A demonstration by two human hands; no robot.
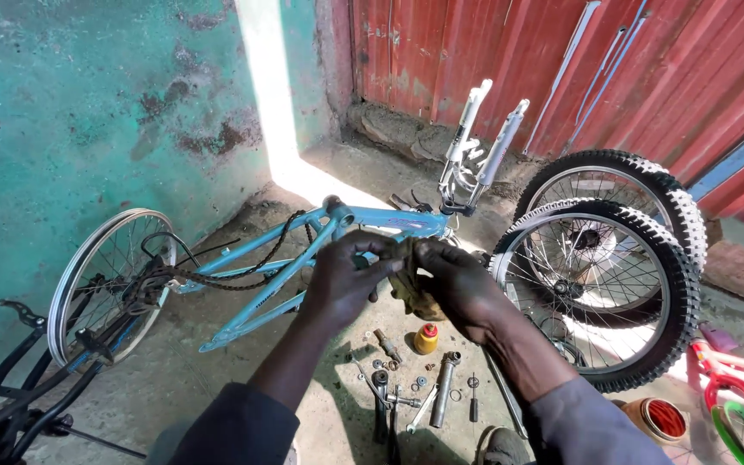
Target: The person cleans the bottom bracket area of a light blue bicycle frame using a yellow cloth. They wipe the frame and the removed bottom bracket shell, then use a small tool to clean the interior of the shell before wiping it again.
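Bike frame [303, 250] glossy blue metal; rag [413, 288] grimy cloth; floor [174, 387] rough concrete.

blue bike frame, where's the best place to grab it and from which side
Probably the long sloping tube of the blue bike frame, taken from above. It is bare and slim enough to wrap, while the chain drapes further back and the left hand and right hand crowd the middle.

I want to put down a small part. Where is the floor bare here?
Bare floor lies between the rimmed wheel and the left sleeve. Another patch lies at the sunlit corner by the red door. Crowded: tools below the hands, tyres on the right.
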